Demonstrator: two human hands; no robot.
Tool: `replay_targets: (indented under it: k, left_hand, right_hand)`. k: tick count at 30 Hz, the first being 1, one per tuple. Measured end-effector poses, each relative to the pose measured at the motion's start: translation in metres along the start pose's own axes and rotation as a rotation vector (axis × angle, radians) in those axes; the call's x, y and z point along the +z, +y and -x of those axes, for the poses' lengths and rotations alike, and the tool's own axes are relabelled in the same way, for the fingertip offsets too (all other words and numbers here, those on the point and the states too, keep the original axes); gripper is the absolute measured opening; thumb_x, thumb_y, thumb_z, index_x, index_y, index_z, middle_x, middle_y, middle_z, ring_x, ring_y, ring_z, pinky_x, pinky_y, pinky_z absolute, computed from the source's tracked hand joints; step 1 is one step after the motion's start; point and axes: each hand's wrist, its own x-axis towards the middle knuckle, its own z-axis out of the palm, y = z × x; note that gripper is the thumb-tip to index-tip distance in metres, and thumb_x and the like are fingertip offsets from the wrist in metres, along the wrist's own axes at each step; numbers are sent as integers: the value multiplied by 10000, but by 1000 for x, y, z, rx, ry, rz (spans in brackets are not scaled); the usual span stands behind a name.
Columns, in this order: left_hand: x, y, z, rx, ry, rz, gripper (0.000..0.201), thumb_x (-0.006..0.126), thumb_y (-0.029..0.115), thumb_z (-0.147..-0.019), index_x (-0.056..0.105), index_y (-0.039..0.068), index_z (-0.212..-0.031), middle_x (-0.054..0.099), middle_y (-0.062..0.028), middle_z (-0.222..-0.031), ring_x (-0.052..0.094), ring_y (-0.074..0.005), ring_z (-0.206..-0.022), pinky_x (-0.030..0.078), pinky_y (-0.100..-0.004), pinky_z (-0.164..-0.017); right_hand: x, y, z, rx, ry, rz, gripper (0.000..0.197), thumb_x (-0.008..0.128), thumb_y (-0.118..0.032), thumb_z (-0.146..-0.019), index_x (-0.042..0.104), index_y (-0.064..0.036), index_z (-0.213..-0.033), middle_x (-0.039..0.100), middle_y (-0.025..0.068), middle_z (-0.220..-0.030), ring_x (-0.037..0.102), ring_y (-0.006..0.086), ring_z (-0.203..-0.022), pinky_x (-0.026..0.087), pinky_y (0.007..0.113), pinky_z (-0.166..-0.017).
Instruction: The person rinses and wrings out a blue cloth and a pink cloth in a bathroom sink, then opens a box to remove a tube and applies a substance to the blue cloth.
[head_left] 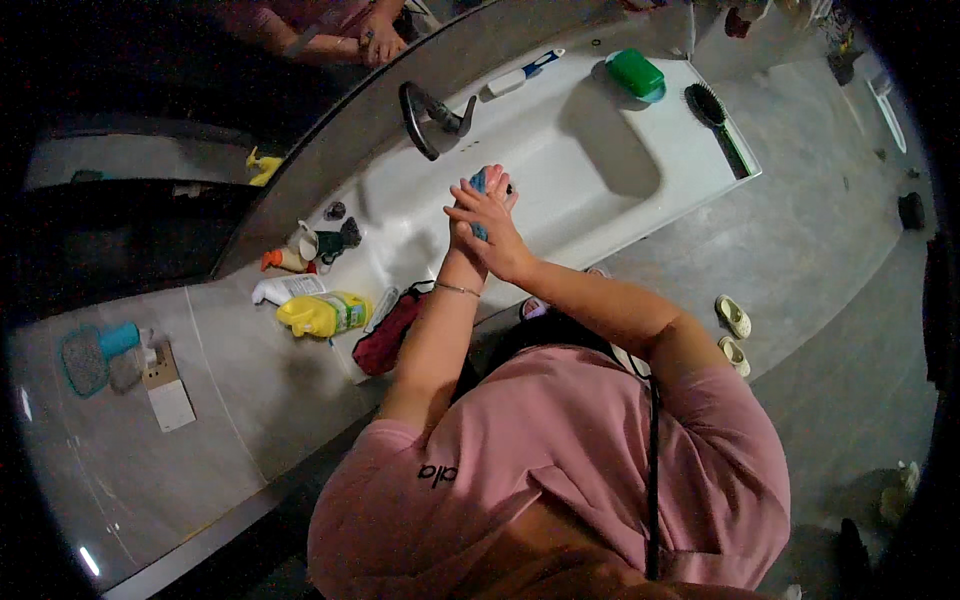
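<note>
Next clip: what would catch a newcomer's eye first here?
Both hands meet over the white sink basin, the right hand laid across the left hand, with a small blue object pressed between them. Next, the yellow spray bottle lying left of the basin, and the green soap dish at the far rim.

The person wears a loose pink T-shirt (560,450) with short sleeves that end above the elbows, leaving both forearms bare. Small dark lettering sits on the left shoulder of the shirt (437,473); the cloth bunches in soft folds across the back. A thin dark strap or cord (653,470) runs straight down the right side of the shirt from shoulder towards the hem. Dark hair (545,335) shows just above the collar. A slim metal bracelet (458,290) circles the left wrist. The fingers (478,208) are bare, with no gloves and no rings that can be made out.
</note>
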Motion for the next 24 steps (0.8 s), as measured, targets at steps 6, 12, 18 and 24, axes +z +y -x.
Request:
replay_targets:
  k: [6,12,18,24]
  left_hand:
    - [-4,-13,-26,-548,431,-212,442,378,370,-944,401,92,-1287,444,-81,-1300,428,-236,-1191,330,-384,-1022]
    - [-20,14,-42,-541,212,-18,437,381,299,-949,367,80,-1328,382,-76,-1361,365,-247,-1244,290,-369,-1044]
    - [1,-30,-41,-631,386,-220,480,318,329,-968,287,69,-1372,337,-86,-1393,324,-249,-1272,271,-403,-1056]
    - [-35,-18,-32,-405,-47,158,443,280,316,-974,333,89,-1351,368,-94,-1375,334,-228,-1276,245,-366,-1073]
  right_hand:
    - [-43,87,-49,287,326,141,429,488,-224,-881,454,-116,-1295,346,208,-1369,244,395,-1299,163,505,-1060]
    - [-19,48,-29,255,297,-96,389,442,-270,-912,509,-116,-1263,244,193,-1437,208,390,-1324,129,519,-1063]
    - [-60,95,-47,422,379,199,435,417,-324,-919,472,-114,-1297,208,207,-1445,185,415,-1321,115,504,-1070]
    - [-21,38,-5,108,181,181,426,503,-301,-873,482,-132,-1263,249,218,-1419,178,452,-1310,211,555,-1020]
